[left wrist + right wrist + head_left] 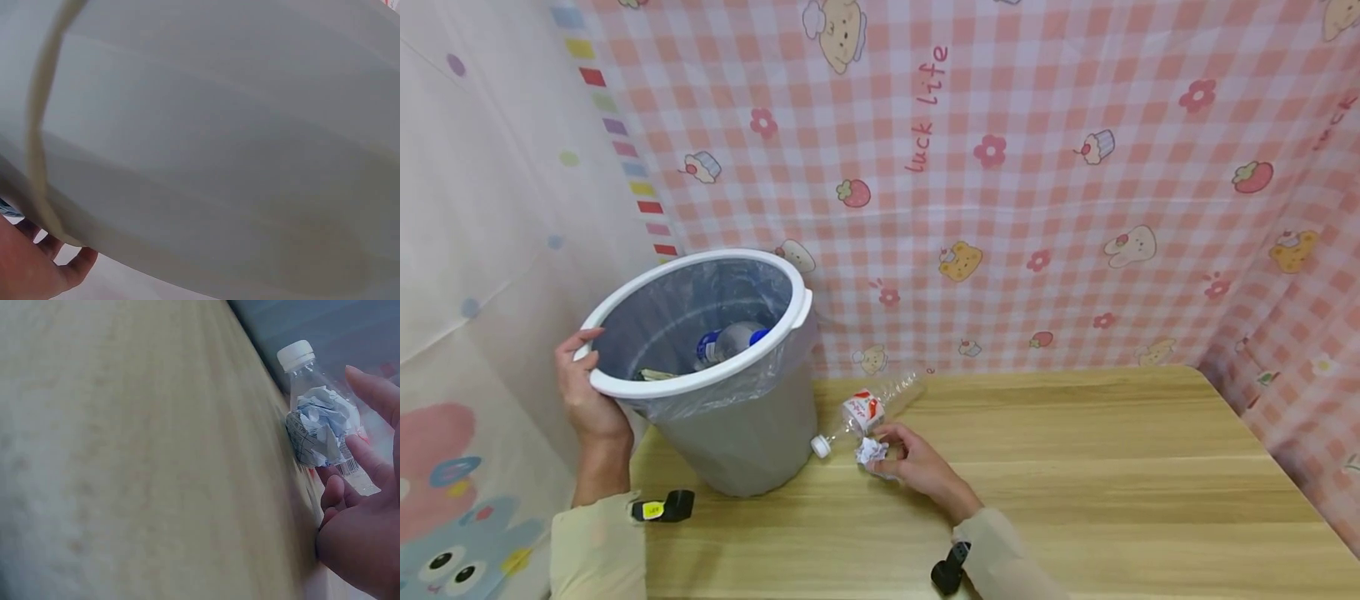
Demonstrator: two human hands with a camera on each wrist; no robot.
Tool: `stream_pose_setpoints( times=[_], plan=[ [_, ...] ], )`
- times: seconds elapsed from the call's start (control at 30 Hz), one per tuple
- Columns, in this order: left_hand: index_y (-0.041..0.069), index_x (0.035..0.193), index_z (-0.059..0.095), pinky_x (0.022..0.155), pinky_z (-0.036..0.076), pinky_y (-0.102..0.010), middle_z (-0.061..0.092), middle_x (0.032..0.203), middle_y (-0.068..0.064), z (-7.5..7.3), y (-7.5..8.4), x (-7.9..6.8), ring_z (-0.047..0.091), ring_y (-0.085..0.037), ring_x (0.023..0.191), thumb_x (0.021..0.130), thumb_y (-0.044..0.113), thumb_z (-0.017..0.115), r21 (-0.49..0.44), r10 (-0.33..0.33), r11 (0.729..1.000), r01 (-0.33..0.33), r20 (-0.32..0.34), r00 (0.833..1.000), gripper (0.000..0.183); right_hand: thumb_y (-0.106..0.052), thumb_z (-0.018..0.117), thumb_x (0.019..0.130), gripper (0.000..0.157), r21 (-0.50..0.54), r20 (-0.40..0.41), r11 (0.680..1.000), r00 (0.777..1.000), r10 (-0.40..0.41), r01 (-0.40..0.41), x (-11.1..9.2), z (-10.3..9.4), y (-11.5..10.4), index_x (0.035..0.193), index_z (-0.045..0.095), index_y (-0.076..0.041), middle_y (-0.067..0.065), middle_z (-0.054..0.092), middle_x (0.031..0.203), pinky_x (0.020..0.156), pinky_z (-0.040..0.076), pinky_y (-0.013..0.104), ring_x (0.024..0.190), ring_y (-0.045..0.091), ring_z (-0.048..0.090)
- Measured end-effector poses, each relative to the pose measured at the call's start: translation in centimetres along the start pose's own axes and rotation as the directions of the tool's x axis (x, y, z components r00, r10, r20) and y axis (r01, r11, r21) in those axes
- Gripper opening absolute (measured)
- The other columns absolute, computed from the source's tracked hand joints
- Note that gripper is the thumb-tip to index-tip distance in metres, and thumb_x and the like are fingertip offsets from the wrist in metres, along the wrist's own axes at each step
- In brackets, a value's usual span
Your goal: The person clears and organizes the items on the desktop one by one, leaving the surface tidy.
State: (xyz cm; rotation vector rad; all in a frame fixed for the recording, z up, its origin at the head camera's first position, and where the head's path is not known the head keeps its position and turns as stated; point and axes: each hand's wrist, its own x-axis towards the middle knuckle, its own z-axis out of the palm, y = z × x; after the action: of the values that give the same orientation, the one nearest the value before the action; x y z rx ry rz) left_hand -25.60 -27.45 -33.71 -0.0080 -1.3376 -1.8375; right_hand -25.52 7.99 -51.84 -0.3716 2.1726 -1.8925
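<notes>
At the left of the head view, my left hand (pixel 591 396) grips the white rim (pixel 681 383) of a grey trash bin (pixel 741 442), which tilts on the wooden table. The left wrist view shows its fingers (pixel 80 265) at the bin's edge. My right hand (pixel 921 467) is low over the table, thumb and fingers spread around a crumpled paper ball (pixel 870 451). One fingertip is right at the paper in the right wrist view. Just behind it lies a clear plastic bottle (pixel 863 410) with a white cap and a red-and-white label, on its side.
A clear plastic liner (pixel 647 333) covers the bin's inside, where a bottle with a blue label (pixel 709 346) lies. The wooden table (pixel 1075 500) extends to the right. Pink checked cloth (pixel 1000 208) hangs behind it, and a pale printed curtain (pixel 490 208) hangs at the left.
</notes>
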Motion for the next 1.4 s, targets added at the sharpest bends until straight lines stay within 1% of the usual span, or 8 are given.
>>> stream_pose_setpoints(
  times=[0.1,0.17,0.3,0.4,0.67,0.8,1.1,1.4],
  plan=[
    [0.007,0.110,0.061,0.089,0.040,-0.023,0.054,0.123,-0.012,0.03,0.10,0.10,0.052,-0.021,0.108,0.096,0.010,0.032,-0.005,-0.004,1.000,0.004,0.001,1.000,0.033,-0.011,0.079,0.081,0.051,-0.036,0.002,0.999,1.000,0.011,-0.011,0.17,0.07,0.06,0.127,0.058,-0.005,0.015,0.056,0.106,0.060,0.038,0.022,0.077,0.015,0.044],
    [0.007,0.110,0.061,0.089,0.040,-0.023,0.054,0.123,-0.011,0.05,0.14,0.12,0.052,-0.020,0.108,0.096,0.010,0.032,-0.004,-0.008,1.000,0.008,0.001,1.000,0.033,-0.010,0.080,0.080,0.051,-0.079,0.003,0.997,1.000,0.003,-0.002,0.29,0.12,0.14,0.126,0.058,-0.006,0.013,0.056,0.103,0.064,0.039,0.024,0.080,0.016,0.046],
    [0.007,0.111,0.061,0.088,0.040,-0.023,0.054,0.123,-0.011,0.07,0.19,0.10,0.052,-0.020,0.108,0.097,0.010,0.031,-0.003,-0.013,1.000,0.013,-0.001,1.000,0.033,-0.006,0.080,0.078,0.051,-0.158,0.013,0.987,0.999,-0.035,0.036,0.37,0.23,0.10,0.125,0.058,-0.006,0.011,0.058,0.109,0.075,0.039,0.028,0.092,0.021,0.049],
    [0.007,0.111,0.061,0.089,0.040,-0.023,0.054,0.123,-0.011,0.04,0.19,0.07,0.052,-0.020,0.108,0.097,0.011,0.032,0.000,-0.014,1.000,0.014,-0.001,1.000,0.033,-0.004,0.080,0.078,0.051,-0.180,0.018,0.982,0.998,-0.056,0.058,0.33,0.33,-0.01,0.124,0.058,-0.004,0.012,0.060,0.113,0.080,0.039,0.029,0.097,0.023,0.050],
    [0.007,0.111,0.062,0.089,0.040,-0.023,0.055,0.122,-0.011,-0.07,0.18,-0.03,0.052,-0.020,0.108,0.096,0.011,0.032,0.003,-0.014,1.000,0.014,-0.007,1.000,0.033,-0.006,0.076,0.083,0.043,-0.214,0.007,0.975,0.998,-0.064,0.064,0.24,0.48,0.20,0.122,0.059,-0.006,0.011,0.059,0.107,0.071,0.036,0.027,0.084,0.019,0.046],
    [0.007,0.109,0.062,0.089,0.040,-0.023,0.055,0.122,-0.012,-0.09,0.19,0.03,0.052,-0.020,0.108,0.096,0.010,0.033,-0.016,-0.004,1.000,0.004,-0.008,1.000,0.032,-0.007,0.073,0.087,0.038,-0.233,0.019,0.969,0.996,-0.082,0.084,0.27,0.55,0.30,0.122,0.059,-0.006,0.010,0.061,0.108,0.071,0.038,0.027,0.082,0.016,0.046],
    [0.005,0.109,0.063,0.088,0.040,-0.023,0.055,0.121,-0.013,0.09,0.16,0.19,0.053,-0.021,0.106,0.096,0.008,0.032,-0.041,0.002,0.999,-0.003,-0.015,1.000,0.033,-0.009,0.072,0.088,0.037,-0.259,0.017,0.962,0.997,-0.081,0.083,0.53,0.45,0.31,0.122,0.059,-0.008,0.008,0.061,0.104,0.067,0.036,0.027,0.077,0.015,0.044],
    [0.006,0.108,0.064,0.087,0.040,-0.023,0.056,0.119,-0.012,0.01,-0.01,0.07,0.053,-0.020,0.105,0.096,0.008,0.032,-0.012,0.013,1.000,-0.013,-0.016,1.000,0.034,-0.013,0.074,0.087,0.038,-0.274,0.003,0.960,0.998,-0.062,0.061,0.36,0.47,0.40,0.122,0.059,-0.009,0.007,0.059,0.099,0.066,0.037,0.027,0.076,0.016,0.044]
  ],
)
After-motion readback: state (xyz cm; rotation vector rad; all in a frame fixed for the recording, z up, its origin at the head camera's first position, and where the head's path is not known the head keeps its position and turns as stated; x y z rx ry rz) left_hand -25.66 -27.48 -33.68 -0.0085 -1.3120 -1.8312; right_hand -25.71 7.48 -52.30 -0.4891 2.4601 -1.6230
